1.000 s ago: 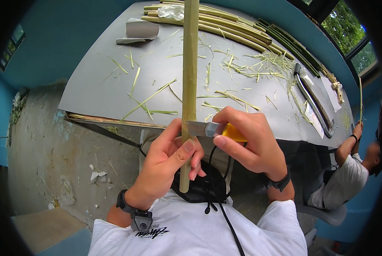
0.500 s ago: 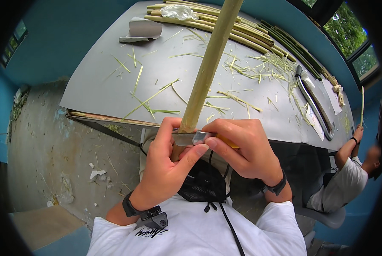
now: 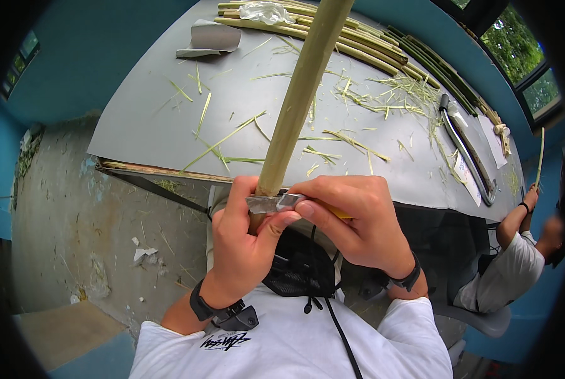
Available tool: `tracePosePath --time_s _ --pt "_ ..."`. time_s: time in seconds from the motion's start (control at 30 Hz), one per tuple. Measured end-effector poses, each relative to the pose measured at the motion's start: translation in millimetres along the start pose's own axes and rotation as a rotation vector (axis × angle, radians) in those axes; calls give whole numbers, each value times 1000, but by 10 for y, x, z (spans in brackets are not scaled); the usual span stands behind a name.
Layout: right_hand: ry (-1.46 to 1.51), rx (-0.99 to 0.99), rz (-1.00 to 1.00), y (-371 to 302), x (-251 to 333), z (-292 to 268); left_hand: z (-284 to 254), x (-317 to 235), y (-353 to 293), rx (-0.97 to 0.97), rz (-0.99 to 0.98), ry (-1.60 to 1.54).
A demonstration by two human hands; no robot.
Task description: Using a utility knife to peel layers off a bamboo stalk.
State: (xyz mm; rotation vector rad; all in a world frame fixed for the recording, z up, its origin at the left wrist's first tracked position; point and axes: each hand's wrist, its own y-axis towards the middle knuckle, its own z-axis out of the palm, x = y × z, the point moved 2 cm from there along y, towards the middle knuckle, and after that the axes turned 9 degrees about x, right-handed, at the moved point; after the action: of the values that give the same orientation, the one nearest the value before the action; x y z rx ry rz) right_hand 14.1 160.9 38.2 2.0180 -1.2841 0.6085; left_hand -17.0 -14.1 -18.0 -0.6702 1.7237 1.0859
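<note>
A pale bamboo pole (image 3: pixel 298 95) slants up from my hands over the table. My left hand (image 3: pixel 241 227) is closed around its lower end, with the thumb lying along the near side. In my right hand (image 3: pixel 358 215) is a utility knife (image 3: pixel 287 202), held in a pinch. Its wide metal blade lies crosswise against the bamboo at a notch-like ring, close to my left fingers. Part of the yellow handle shows under my right fingers; the rest is hidden.
On the grey table (image 3: pixel 150 114) lie green bamboo shavings (image 3: pixel 390 95), a bundle of bamboo poles (image 3: pixel 358 47), a bow saw (image 3: pixel 462 151) and a grey paper roll (image 3: pixel 214 36). Another person (image 3: pixel 510 259) sits at the right, holding a thin stick (image 3: pixel 540 158).
Both hands have shifted slightly left, with the lower end of the pole and the knife. My left wrist has turned a little. The blade stays against the bamboo.
</note>
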Motion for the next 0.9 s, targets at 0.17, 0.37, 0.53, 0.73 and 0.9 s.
tracePosePath --time_s 0.17,0.37,0.53,0.73,0.9 --pt "-2 -7 -7 5 -17 58 -23 48 -18 -62 15 83" --pt "52 -74 9 -42 -82 171 -64 109 8 -65 -65 107" --pt "150 -189 -19 -52 -64 239 -49 91 24 -117 -27 82" --pt "130 -248 -37 -60 -110 292 -139 121 62 -5 -93 86" --pt "117 -126 106 -8 -50 114 -149 -69 37 63 -174 -19"
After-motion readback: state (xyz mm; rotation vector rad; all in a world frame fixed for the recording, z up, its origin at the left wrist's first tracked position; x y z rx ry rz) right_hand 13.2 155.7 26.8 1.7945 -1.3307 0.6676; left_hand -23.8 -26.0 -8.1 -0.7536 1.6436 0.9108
